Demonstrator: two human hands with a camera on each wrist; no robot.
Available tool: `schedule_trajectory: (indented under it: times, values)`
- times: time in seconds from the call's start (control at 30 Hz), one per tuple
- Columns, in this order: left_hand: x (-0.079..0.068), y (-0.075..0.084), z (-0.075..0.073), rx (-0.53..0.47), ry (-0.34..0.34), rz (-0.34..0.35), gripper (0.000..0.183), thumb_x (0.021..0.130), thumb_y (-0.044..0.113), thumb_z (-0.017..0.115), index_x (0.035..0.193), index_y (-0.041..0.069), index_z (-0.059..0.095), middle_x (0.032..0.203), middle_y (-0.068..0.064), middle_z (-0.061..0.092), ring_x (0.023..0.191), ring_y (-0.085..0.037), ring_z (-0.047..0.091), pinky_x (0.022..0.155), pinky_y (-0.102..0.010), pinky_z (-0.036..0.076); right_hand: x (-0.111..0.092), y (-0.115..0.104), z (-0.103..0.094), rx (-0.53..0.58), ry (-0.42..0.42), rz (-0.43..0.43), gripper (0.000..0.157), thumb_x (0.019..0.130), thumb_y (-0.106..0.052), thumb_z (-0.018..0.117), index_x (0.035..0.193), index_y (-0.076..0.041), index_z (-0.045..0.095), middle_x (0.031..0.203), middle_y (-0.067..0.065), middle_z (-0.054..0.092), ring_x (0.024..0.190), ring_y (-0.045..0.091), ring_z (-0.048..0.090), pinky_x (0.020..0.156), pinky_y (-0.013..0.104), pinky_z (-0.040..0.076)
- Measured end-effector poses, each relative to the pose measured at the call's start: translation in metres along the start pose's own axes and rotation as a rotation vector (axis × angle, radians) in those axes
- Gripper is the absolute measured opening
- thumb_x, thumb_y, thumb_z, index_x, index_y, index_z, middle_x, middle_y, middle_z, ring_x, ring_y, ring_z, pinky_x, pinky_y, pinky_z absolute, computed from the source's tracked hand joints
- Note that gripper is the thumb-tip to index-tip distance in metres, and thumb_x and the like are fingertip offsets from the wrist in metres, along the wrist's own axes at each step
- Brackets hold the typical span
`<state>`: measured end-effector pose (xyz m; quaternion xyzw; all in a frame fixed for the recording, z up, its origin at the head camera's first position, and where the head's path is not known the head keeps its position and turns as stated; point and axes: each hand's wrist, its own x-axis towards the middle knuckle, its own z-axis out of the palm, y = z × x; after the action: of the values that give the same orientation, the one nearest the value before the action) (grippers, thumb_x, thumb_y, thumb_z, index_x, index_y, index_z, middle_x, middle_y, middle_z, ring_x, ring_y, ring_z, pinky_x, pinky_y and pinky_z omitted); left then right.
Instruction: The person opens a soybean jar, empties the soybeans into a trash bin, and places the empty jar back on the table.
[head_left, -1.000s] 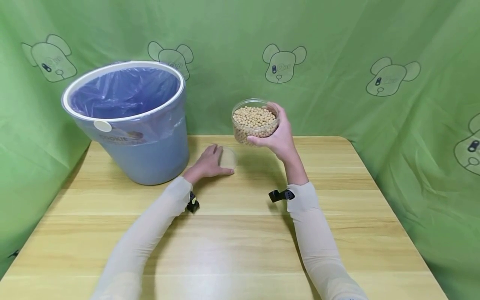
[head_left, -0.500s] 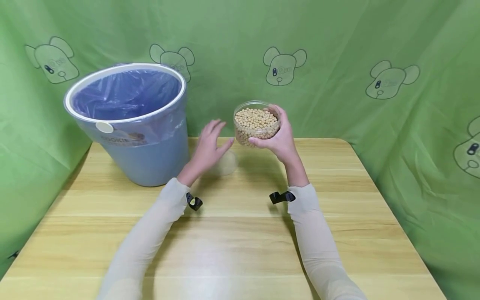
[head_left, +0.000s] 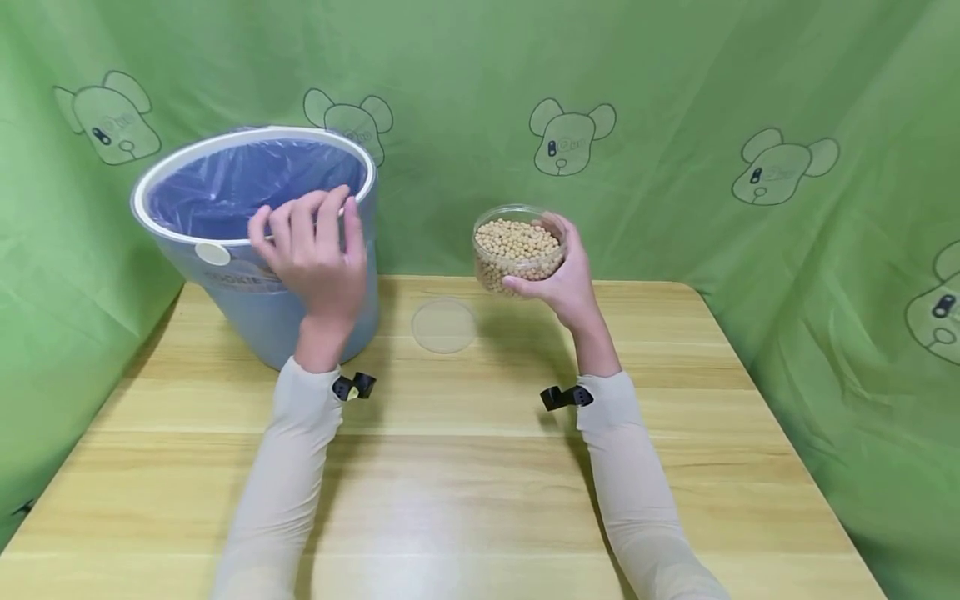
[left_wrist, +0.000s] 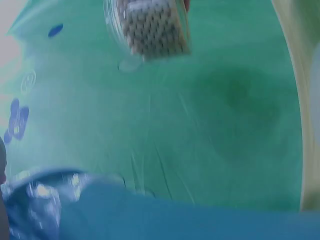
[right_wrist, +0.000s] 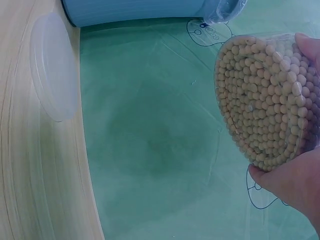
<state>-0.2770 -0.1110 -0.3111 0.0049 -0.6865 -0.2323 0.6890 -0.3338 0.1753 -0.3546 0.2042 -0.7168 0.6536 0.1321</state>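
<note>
Left hand (head_left: 318, 254) moved to the bin (head_left: 258, 310), fingers bent, grip unclear; bean tub (head_left: 497, 273) sits clasped in right hand (head_left: 566, 275).

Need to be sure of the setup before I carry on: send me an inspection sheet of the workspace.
Surface: light wood-grain table.
Job's things: open clear tub of pale round beans, held above the table; clear round lid, flat on the table; blue bin with a plastic liner, standing at the left.
Clutter: nothing seen.
Hands: right hand grips the tub; left hand is at the bin's near rim, fingers bent, contact unclear.
Cables: nothing seen.
Surroundings: green cloth with cartoon heads.
</note>
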Motion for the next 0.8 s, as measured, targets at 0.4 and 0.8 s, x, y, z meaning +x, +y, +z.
schedule_trajectory:
  times: [0.4, 0.8]
  values:
    - [-0.014, -0.033, -0.009, 0.059, 0.013, -0.007, 0.03, 0.095, 0.04, 0.07, 0.091, 0.011, 0.077, 0.086, -0.011, 0.07, 0.085, -0.033, 0.054, 0.113, -0.054, 0.026, -0.005, 0.008, 0.005, -0.021, -0.02, 0.028, 0.107, 0.059, 0.006, 0.09, 0.151, -0.005, 0.036, 0.149, 0.018, 0.048, 0.137, 0.026, 0.046, 0.121, 0.04, 0.036]
    - [-0.01, -0.032, -0.006, 0.002, 0.046, 0.0, 0.026, 0.095, 0.034, 0.07, 0.086, 0.011, 0.076, 0.082, -0.012, 0.067, 0.081, -0.035, 0.049, 0.104, -0.052, 0.03, 0.0, 0.008, 0.006, -0.013, -0.017, 0.024, 0.103, 0.06, 0.005, 0.089, 0.15, -0.006, 0.039, 0.148, 0.019, 0.048, 0.135, 0.026, 0.048, 0.12, 0.04, 0.038]
